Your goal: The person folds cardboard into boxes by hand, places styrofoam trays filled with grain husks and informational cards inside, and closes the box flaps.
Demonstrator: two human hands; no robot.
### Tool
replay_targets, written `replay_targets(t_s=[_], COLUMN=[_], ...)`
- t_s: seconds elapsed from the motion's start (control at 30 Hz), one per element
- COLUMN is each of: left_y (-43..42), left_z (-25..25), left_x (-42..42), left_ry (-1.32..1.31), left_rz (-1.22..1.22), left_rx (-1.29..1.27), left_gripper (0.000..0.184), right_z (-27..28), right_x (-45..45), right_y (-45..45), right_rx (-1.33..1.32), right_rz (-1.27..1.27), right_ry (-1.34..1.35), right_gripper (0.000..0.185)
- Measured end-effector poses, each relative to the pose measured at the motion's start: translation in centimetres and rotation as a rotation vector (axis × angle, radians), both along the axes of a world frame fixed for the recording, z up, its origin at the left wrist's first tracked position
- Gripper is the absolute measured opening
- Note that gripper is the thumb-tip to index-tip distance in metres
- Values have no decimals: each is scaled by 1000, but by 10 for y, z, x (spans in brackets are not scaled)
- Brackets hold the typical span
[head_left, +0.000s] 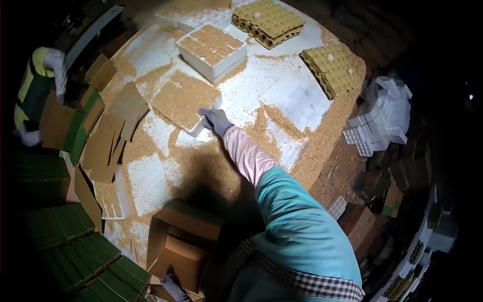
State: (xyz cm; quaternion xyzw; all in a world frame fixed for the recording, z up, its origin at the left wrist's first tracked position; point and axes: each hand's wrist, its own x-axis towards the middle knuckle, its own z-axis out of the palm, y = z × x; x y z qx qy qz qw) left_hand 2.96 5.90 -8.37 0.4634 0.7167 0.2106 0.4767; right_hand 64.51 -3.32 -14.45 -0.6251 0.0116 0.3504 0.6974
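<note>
My right hand (217,122), in a pale glove, reaches over the table and grips the near right edge of a white foam tray (217,104). Brown husk-like bedding (185,99) covers the tray's top, so anything beneath it is hidden. Down at the bottom of the view, my gloved left hand (173,289) holds the near edge of an open cardboard box (160,234). The inside of that box that shows is bare cardboard. Farther back stands a white foam box (214,70), also topped with bedding.
Yellowish egg trays (269,22) are stacked at the back, with another stack (334,70) at right; a few eggs lie on them. Loose cardboard (108,143) and green cartons (95,256) line the left. White moulded trays (380,116) lie right. A co-worker (40,90) stands at left.
</note>
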Motion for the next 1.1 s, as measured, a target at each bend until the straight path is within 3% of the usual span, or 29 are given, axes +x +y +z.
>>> replay_targets(t_s=[0.03, 0.07, 0.17, 0.27, 0.33, 0.4, 0.43, 0.47, 0.53, 0.6, 0.63, 0.7, 0.73, 0.77, 0.8, 0.83, 0.9, 0.97, 1.0, 1.1], left_y=[1, 1, 14, 8, -5, 1, 3, 2, 17, -8, -2, 1, 10, 10, 11, 7, 4, 0, -3, -7], left_z=[-10, -17, -32, -14, 1, -9, -15, 3, -41, 19, 7, 10, -23, -37, -51, -46, -38, -39, -41, -44], left_x=[-9, -17, -19, 9, 34, 27, 22, 33, 22, 63, 65, 73, 67, 61, 56, 57, 50, 46, 44, 44], left_ry=[-13, -35, -53, -206, -334, -414, -456, -320, -339, -631, -657, -918, -972, -997, -1021, -1045, -1020, -888, -827, -716], left_rz=[-18, -36, -109, -246, -280, -329, -354, -351, -494, -249, -278, -283, -303, -292, -282, -528, -759, -650, -597, -494], left_rx=[6, -4, 37, 73, 88, 127, 145, 50, 327, 118, 200, 97, 139, 172, 205, 530, 869, 733, 658, 506], left_gripper=[42, 44, 45, 54, 63, 66, 68, 68, 71, 77, 75, 65, 61, 59, 58, 57, 57, 57, 57, 59], right_z=[-7, -16, 32, 35, 22, 85, 102, 109, 170, 205, 202, 215, 212, 204, 199, 195, 186, 227, 218, 184], right_x=[-12, -25, -79, -98, -112, -123, -129, -129, -147, -157, -155, -168, -176, -180, -185, -193, -211, -268, -277, -288], right_y=[-34, -75, -165, -188, -190, -208, -210, -212, -207, -204, -201, -183, -170, -158, -146, -130, -102, -70, -65, -43], right_rx=[143, 199, -83, -10, -67, 112, 285, 320, 335, 309, 315, 275, 270, 200, 168, 149, 139, 14, 12, 6], right_rz=[2, 112, 255, 17, -196, -85, -165, -148, -118, 23, 62, 178, 234, 452, 580, 714, 920, 871, 862, 1121], right_ry=[138, 82, -651, 24, -211, -116, 66, 28, 68, 23, 0, -14, -14, -587, -701, -823, -779, -208, -130, -490], right_gripper=[21, 22, 33, 38, 31, 33, 37, 35, 38, 36, 35, 35, 35, 36, 43, 52, 74, 86, 87, 80])
